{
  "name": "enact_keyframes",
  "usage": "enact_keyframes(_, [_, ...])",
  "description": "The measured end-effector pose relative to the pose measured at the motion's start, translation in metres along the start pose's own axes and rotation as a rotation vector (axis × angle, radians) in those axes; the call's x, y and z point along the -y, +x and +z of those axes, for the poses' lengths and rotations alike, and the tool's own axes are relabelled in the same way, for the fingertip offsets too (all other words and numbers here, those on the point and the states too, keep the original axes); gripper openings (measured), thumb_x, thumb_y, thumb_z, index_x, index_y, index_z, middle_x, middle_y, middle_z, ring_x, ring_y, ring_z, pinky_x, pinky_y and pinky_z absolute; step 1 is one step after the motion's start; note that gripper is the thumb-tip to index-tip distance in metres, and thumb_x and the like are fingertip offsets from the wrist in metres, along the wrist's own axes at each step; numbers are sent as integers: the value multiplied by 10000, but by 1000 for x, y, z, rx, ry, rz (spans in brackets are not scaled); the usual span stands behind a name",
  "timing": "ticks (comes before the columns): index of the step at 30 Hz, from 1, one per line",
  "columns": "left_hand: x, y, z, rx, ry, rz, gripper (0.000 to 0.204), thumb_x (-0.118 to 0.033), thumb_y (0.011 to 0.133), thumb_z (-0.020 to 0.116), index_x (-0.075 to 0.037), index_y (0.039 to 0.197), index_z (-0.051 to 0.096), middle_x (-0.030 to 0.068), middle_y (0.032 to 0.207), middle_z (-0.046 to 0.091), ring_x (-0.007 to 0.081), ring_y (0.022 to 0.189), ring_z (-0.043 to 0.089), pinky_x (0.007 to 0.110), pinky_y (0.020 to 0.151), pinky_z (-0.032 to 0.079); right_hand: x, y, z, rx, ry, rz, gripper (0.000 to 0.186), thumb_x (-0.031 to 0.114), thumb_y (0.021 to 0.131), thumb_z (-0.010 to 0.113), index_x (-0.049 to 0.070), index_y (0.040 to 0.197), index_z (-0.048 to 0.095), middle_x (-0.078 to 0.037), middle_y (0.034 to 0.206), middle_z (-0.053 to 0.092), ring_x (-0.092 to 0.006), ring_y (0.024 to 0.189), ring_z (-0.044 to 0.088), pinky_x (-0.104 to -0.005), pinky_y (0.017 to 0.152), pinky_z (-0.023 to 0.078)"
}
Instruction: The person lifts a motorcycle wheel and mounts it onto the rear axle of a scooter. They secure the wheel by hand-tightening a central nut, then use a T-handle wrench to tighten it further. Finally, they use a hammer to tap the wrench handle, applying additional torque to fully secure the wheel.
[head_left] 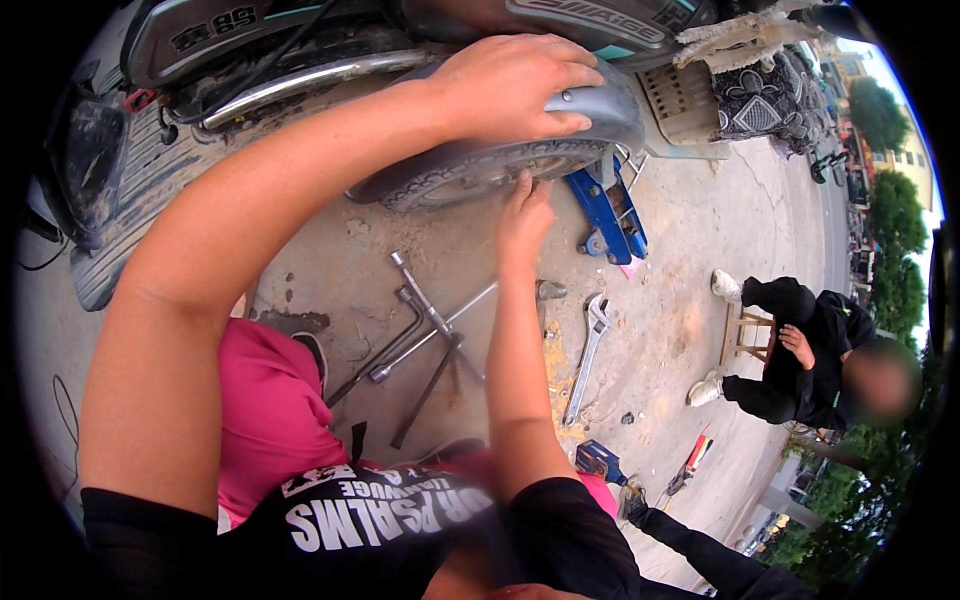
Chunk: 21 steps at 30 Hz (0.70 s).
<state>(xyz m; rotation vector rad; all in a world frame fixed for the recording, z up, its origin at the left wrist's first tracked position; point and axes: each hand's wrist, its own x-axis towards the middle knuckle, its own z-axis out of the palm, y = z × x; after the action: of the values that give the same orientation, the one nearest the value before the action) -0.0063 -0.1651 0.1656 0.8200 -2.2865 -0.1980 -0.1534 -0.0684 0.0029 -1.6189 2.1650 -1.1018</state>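
Observation:
My left hand (520, 88) lies spread over the grey mudguard (615, 115) of a vehicle wheel, palm down and fingers apart. Below it, my right hand (524, 222) reaches up to the side of the wheel's black, dusty tyre (430, 188). One finger of it points up near the hub; its other fingers are curled, and what they hold, if anything, is hidden. A blue floor jack (610, 215) sits beside the wheel. On the ground left of my right forearm are a cross-shaped lug wrench (432, 312) and a dark bent bar (375, 370).
Right of my forearm lie a large adjustable wrench (588, 358), a socket (550, 290) and a blue power tool (598, 458). A tool with a red and yellow handle (697, 455) lies farther right. A person in black (815, 340) sits on a wooden stool (748, 335). Another person's leg (680, 540) extends in.

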Motion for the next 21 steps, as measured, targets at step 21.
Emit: enact_keyframes(21, [-3,1,-1,-4,17,3,519,-403,842,639,-100,1262,624,104,1358,570,303,1227,549,424,1022,457,6,1,-6,-17,5,-38,376,245,917,665,-43,1124,540,-264,965,637,-463,860,611,-495,762,475])
